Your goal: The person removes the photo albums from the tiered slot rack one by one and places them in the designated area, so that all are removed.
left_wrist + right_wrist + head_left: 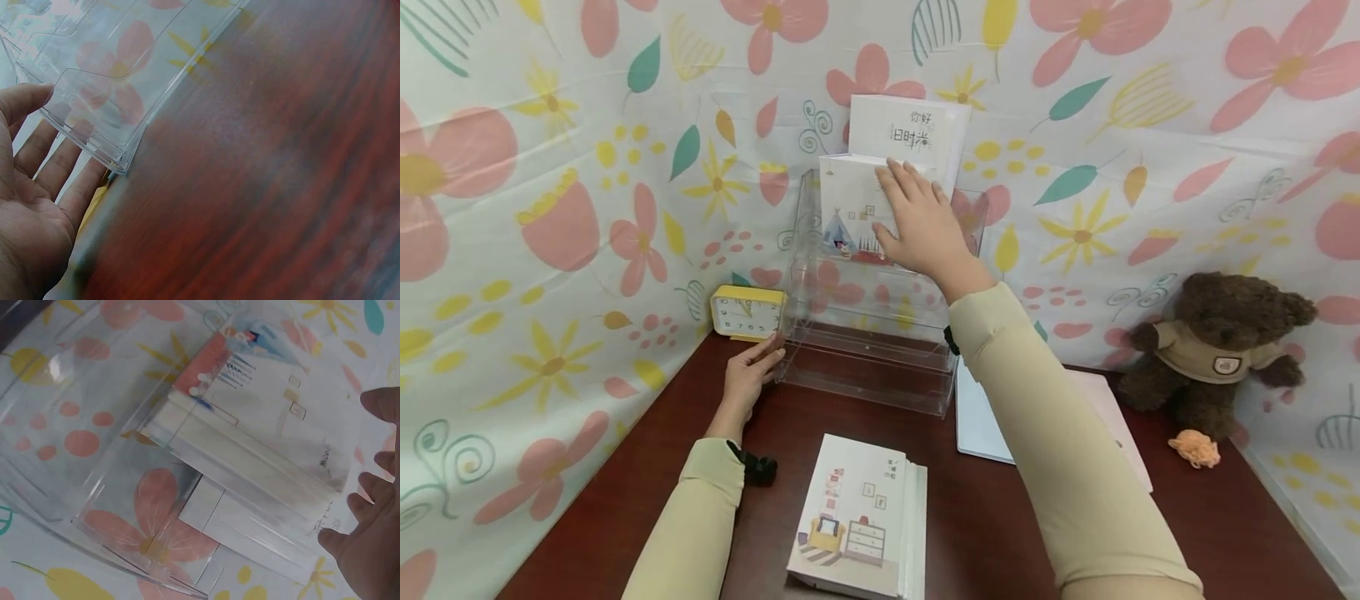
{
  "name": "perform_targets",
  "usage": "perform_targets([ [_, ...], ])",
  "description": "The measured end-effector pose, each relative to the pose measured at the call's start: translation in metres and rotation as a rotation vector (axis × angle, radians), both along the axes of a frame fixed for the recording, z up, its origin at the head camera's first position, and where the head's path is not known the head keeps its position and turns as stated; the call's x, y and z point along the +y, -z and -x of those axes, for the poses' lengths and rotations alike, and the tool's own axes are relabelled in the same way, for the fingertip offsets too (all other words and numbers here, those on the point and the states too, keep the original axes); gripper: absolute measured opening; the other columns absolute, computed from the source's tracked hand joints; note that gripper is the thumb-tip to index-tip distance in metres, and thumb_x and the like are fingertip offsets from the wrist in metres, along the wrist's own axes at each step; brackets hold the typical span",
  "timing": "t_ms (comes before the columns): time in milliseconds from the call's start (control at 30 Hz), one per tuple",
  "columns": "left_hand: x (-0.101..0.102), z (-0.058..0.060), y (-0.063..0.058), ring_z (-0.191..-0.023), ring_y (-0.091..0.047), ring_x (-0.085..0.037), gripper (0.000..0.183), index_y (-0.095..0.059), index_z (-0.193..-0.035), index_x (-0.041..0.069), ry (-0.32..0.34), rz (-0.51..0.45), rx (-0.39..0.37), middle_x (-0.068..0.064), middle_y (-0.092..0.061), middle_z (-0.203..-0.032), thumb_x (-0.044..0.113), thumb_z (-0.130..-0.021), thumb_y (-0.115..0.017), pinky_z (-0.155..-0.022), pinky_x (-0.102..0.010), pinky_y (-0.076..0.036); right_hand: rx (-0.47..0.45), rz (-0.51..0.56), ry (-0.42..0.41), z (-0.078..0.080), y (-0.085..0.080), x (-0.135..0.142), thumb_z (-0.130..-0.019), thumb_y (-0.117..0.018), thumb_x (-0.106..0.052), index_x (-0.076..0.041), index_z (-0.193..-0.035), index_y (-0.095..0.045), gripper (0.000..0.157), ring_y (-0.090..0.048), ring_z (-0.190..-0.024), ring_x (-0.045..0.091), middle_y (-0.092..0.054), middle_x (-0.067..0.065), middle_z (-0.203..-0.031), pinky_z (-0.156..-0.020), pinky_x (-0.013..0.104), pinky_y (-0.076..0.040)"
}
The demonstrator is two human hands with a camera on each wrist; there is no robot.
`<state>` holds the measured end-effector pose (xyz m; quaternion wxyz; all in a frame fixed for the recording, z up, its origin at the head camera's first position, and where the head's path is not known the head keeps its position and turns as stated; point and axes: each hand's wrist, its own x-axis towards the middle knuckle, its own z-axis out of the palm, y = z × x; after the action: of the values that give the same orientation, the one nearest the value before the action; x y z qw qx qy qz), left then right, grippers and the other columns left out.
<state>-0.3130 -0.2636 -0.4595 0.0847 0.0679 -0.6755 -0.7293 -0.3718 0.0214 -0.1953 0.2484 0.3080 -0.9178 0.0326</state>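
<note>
A tiered rack of clear plastic (pixel 872 379) stands against the patterned backdrop. In its upper tiers are two thick white books: one with a blue tent picture (pixel 850 196) in front, another with dark lettering (pixel 880 117) behind and higher. My right hand (pixel 921 221) lies over the upper right of the front book, fingers spread and nearly straight. In the right wrist view its fingertips (pixel 359 506) are beside the books' edges. At the rack's lower left side is my left hand (pixel 748 375), its fingers extended along the outside and its thumb (pixel 37 97) by the front edge.
Near the front lies a stack of white books (pixel 857 508). A yellow clock (pixel 748 312) stands left of the rack. To the right are a pale blue flat item (pixel 981 421), a pink one (pixel 1108 417), a brown teddy bear (pixel 1210 350) and an orange crumpled bundle (pixel 1195 448).
</note>
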Motion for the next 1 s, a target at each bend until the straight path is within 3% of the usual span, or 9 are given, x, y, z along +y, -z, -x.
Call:
perform_targets([
  [133, 0.006, -0.001, -0.004, -0.132, -0.053, -0.025, 0.049, -0.057, -0.144, 0.02, 0.005, -0.013, -0.018, -0.004, -0.05, -0.151, 0.023, -0.097, -0.07, -0.107, -0.045, -0.045, -0.021, 0.019, 0.087, 0.008, -0.001, -0.001, -0.104, -0.045, -0.039, -0.016, -0.164, -0.003, 0.077, -0.002, -0.155, 0.026, -0.003, 0.002, -0.169, -0.12, 0.061, -0.011],
  [233, 0.007, 0.004, 0.003, -0.132, -0.053, -0.025, 0.049, -0.058, -0.143, 0.023, -0.007, -0.011, -0.015, -0.003, -0.05, -0.151, 0.026, -0.096, -0.072, -0.107, -0.045, -0.046, 0.001, 0.068, 0.119, 0.006, 0.002, -0.005, -0.103, -0.047, -0.035, -0.017, -0.164, -0.012, 0.072, -0.01, -0.153, 0.029, -0.015, 0.005, -0.167, -0.12, 0.063, -0.008],
  [433, 0.006, 0.007, 0.006, -0.13, -0.055, -0.023, 0.051, -0.06, -0.142, 0.024, -0.013, -0.011, 0.013, -0.001, -0.051, -0.15, 0.031, -0.093, -0.075, -0.105, -0.044, -0.047, 0.257, 0.145, 0.019, -0.003, 0.009, -0.012, -0.098, -0.061, -0.022, -0.017, -0.144, -0.055, 0.046, -0.035, -0.137, 0.037, -0.044, 0.013, -0.141, -0.119, 0.062, -0.016],
  [500, 0.005, 0.008, 0.006, -0.129, -0.056, -0.023, 0.051, -0.061, -0.142, 0.024, -0.017, -0.01, 0.018, -0.001, -0.052, -0.149, 0.031, -0.093, -0.075, -0.104, -0.043, -0.048, 0.311, 0.141, -0.023, -0.004, 0.01, -0.014, -0.095, -0.065, -0.02, -0.016, -0.135, -0.061, 0.04, -0.038, -0.135, 0.037, -0.046, 0.014, -0.138, -0.119, 0.061, -0.019],
  [600, 0.004, 0.008, 0.007, -0.129, -0.056, -0.021, 0.05, -0.061, -0.141, 0.024, -0.026, -0.005, 0.016, 0.0, -0.052, -0.15, 0.031, -0.093, -0.075, -0.104, -0.043, -0.049, 0.309, 0.1, -0.053, -0.006, 0.009, -0.014, -0.094, -0.067, -0.017, -0.015, -0.132, -0.06, 0.038, -0.045, -0.131, 0.036, -0.049, 0.014, -0.14, -0.116, 0.057, -0.03],
  [667, 0.002, 0.008, 0.009, -0.129, -0.056, -0.021, 0.05, -0.061, -0.141, 0.025, -0.028, -0.003, 0.011, 0.0, -0.052, -0.15, 0.03, -0.094, -0.075, -0.103, -0.042, -0.049, 0.275, 0.048, -0.067, -0.008, 0.008, -0.014, -0.095, -0.067, -0.017, -0.015, -0.134, -0.058, 0.04, -0.052, -0.124, 0.035, -0.054, 0.012, -0.138, -0.106, 0.052, -0.043],
  [767, 0.0, 0.008, 0.01, -0.128, -0.057, -0.02, 0.049, -0.062, -0.141, 0.025, -0.032, -0.003, 0.005, 0.001, -0.053, -0.148, 0.029, -0.094, -0.075, -0.102, -0.041, -0.05, 0.257, -0.045, -0.128, -0.012, 0.008, -0.015, -0.097, -0.064, -0.015, -0.018, -0.132, -0.057, 0.036, -0.063, -0.106, 0.033, -0.062, 0.008, -0.131, -0.077, 0.045, -0.054],
  [867, -0.001, 0.008, 0.011, -0.127, -0.058, -0.021, 0.049, -0.062, -0.14, 0.025, -0.032, -0.006, 0.009, 0.0, -0.055, -0.147, 0.029, -0.094, -0.075, -0.101, -0.041, -0.051, 0.282, -0.097, -0.242, -0.016, 0.014, -0.016, -0.099, -0.061, -0.015, -0.02, -0.127, -0.06, 0.029, -0.068, -0.092, 0.031, -0.067, 0.006, -0.127, -0.055, 0.04, -0.051],
  [1000, -0.002, 0.008, 0.011, -0.128, -0.057, -0.021, 0.049, -0.062, -0.141, 0.025, -0.025, -0.002, 0.015, 0.0, -0.053, -0.149, 0.03, -0.094, -0.075, -0.101, -0.041, -0.051, 0.398, -0.079, -0.33, -0.02, 0.026, -0.014, -0.103, -0.055, -0.018, -0.022, -0.126, -0.064, 0.024, -0.07, -0.089, 0.03, -0.068, 0.006, -0.128, -0.045, 0.035, -0.045],
])
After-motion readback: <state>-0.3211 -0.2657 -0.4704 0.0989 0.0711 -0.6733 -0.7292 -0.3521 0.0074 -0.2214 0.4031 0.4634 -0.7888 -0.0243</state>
